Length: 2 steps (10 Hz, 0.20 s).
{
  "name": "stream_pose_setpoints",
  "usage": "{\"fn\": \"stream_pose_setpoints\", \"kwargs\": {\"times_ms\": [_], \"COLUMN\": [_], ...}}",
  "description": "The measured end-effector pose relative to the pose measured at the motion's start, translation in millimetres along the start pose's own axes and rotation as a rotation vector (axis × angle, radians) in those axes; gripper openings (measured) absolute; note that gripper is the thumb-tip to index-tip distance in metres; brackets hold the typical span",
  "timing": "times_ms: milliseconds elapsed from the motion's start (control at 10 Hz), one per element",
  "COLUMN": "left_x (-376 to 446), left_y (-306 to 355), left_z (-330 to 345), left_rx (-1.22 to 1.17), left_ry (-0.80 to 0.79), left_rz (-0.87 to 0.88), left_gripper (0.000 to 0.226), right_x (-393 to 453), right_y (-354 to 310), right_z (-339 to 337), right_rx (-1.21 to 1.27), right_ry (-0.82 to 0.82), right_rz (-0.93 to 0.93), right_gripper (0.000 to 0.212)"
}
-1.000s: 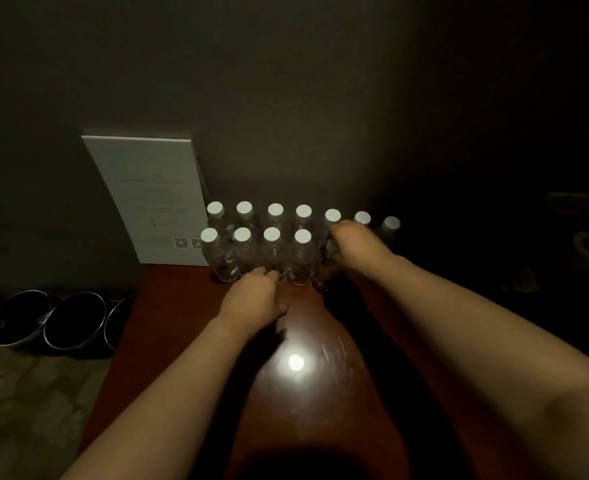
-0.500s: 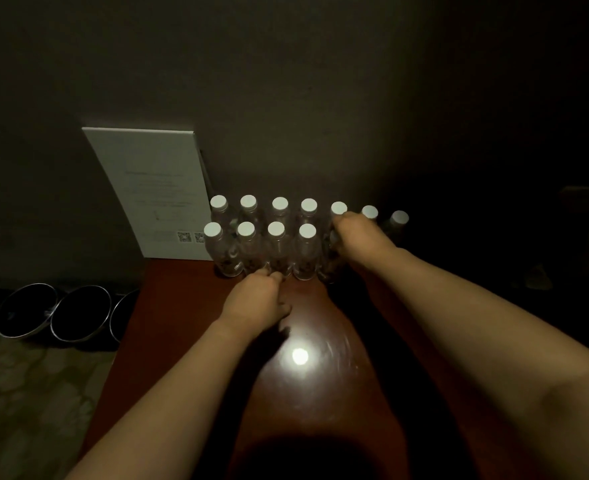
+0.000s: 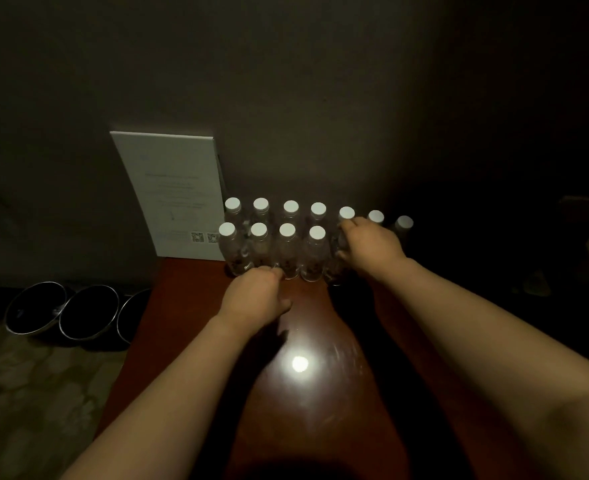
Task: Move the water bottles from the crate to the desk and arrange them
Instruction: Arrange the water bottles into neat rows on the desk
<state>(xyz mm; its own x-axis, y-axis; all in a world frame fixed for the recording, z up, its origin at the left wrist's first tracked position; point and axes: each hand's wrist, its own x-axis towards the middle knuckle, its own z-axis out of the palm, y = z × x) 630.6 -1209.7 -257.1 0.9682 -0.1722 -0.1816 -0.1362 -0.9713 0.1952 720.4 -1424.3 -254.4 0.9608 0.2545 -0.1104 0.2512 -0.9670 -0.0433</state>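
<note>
white card [image 3: 178,195], print too faint to read, two QR codes [image 3: 205,236]

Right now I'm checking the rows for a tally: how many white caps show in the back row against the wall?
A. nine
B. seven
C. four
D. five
B. Seven white caps line the back row, from beside the white card to the dim one at far right; the front row shows four caps, with the right hand over a fifth bottle.
</note>
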Motion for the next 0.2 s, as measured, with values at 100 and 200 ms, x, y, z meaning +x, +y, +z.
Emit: {"fn": "stream_pose_setpoints", "kwargs": {"times_ms": [100,200], "left_x": [-7,-13], "left_y": [-5,-10], "left_z": [-10,-22], "left_rx": [0.01,0.012], "left_ry": [0.002,0.036], "left_rz": [0.013,0.029], "left_gripper": [0.048,0.048], "right_x": [-15,-30], "right_y": [-3,-7], "right_z": [-12,-27], "right_rx": [0.034,0.031], "right_ry": [0.038,0.054], "right_rz": [0.001,-0.001], "right_gripper": [0.053,0.052]}}
